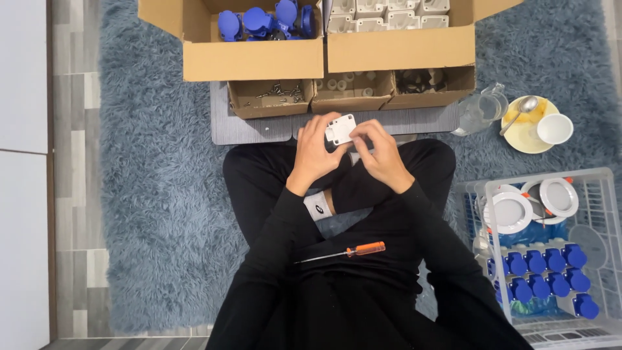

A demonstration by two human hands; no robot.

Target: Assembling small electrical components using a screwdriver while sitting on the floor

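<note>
- Both hands, left hand (313, 153) and right hand (383, 155), have their fingers grasping a small white plastic housing (340, 129) above the crossed legs.
- An orange-handled screwdriver (350, 251) lies unused on the lap.
- A white basket (602, 188) holds rows of finished blue-capped sockets (543, 275).
- Cardboard boxes (259, 58) hold many more parts, so the work seems partway.

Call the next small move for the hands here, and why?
Probably free the right hand and pick up the orange-handled screwdriver lying on the lap. Both hands grip the small white housing, the left hand alongside, and the box of screws sits just ahead.
</note>
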